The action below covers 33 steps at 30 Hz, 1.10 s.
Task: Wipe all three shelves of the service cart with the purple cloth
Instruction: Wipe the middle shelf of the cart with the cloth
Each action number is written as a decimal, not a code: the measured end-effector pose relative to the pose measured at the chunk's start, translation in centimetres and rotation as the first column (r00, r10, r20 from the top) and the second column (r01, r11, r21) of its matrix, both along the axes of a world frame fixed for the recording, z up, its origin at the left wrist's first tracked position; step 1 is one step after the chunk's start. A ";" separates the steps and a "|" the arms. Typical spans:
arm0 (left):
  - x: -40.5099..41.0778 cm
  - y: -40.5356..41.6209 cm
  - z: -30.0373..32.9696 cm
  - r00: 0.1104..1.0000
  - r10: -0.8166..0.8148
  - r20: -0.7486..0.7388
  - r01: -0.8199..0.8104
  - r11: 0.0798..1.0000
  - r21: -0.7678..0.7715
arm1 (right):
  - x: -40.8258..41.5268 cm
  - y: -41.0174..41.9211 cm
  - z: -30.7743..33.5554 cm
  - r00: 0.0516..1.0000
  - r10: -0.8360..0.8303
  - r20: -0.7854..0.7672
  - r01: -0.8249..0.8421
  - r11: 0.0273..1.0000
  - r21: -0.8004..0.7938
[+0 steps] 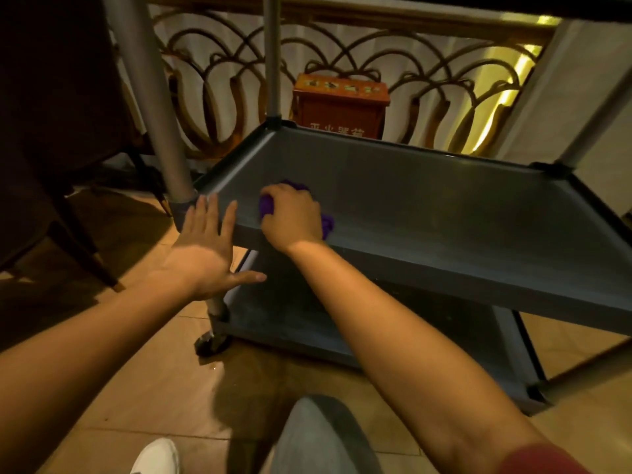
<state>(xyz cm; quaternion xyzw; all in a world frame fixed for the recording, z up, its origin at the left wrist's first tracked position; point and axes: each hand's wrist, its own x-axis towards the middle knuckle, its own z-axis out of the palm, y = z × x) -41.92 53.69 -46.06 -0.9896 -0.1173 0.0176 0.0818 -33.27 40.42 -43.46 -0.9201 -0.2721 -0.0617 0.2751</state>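
Purple cloth [266, 206] bunched under right hand [290, 217], grey middle shelf [427, 206]

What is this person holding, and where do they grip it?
The right hand grips the bunched purple cloth round its middle on the middle shelf. The left hand holds nothing.

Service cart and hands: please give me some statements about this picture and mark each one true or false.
1. The right hand grips the purple cloth on the middle shelf. True.
2. The left hand holds a spray bottle. False: it is open, fingers spread, at the shelf's near-left corner.
3. A red box stands behind the cart. True.
4. The cloth lies on the bottom shelf. False: it is on the middle shelf.
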 end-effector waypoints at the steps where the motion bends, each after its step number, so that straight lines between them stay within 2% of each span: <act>1: 0.1 0.0 0.1 1.000 0.002 -0.012 -0.002 1.000 -0.003 | 0.0 -0.4 0.1 1.000 0.018 -0.024 -0.016 0.997 0.077; 5: -0.4 0.2 0.3 0.999 -0.019 0.033 0.019 1.000 -0.013 | -0.4 -3.6 0.8 0.997 -0.003 -0.074 0.037 0.880 0.474; 10: -1.7 0.3 -1.6 0.976 -0.074 0.205 0.066 0.997 0.048 | -1.8 -8.2 1.1 0.991 0.024 -0.129 0.076 0.695 0.715; 12: -1.7 0.2 -2.1 0.972 -0.073 0.223 0.058 0.996 0.074 | -3.0 -9.5 0.3 0.999 0.030 -0.033 0.000 0.742 0.671; 15: -1.2 0.3 -2.1 0.970 -0.062 0.235 0.043 0.995 0.085 | -4.5 -10.4 -2.0 0.963 -0.008 0.268 -0.086 0.937 0.338; 17: -1.3 0.5 -2.3 0.969 -0.065 0.237 0.044 0.995 0.095 | -5.1 -10.8 -3.3 0.918 -0.009 0.397 -0.088 0.970 0.225; 21: -0.6 0.3 -2.6 0.971 -0.040 0.237 0.023 0.997 0.071 | -5.3 -10.5 -4.1 0.877 0.052 0.477 -0.163 0.967 0.194; 25: -0.8 0.1 -2.9 0.955 -0.044 0.294 0.049 0.999 -0.009 | -6.4 -10.7 -7.1 0.836 0.304 0.457 -0.289 0.952 -0.106; 27: -2.2 0.7 -3.9 0.926 -0.100 0.364 0.098 0.995 0.026 | -6.4 -12.0 -9.5 0.837 0.341 0.429 -0.287 0.940 -0.186; 29: -3.6 1.5 -5.2 0.895 -0.218 0.390 0.189 0.976 0.111 | -6.0 -13.7 -11.3 0.862 0.263 0.434 -0.203 0.962 -0.181; 31: -4.5 1.9 -6.4 0.863 -0.348 0.366 0.301 0.936 0.181 | -5.6 -15.1 -12.4 0.881 0.147 0.450 -0.114 0.988 -0.100; 33: -4.8 1.8 -7.4 0.843 -0.436 0.316 0.394 0.899 0.188 | -5.8 -16.0 -13.3 0.882 0.061 0.466 -0.072 0.997 0.005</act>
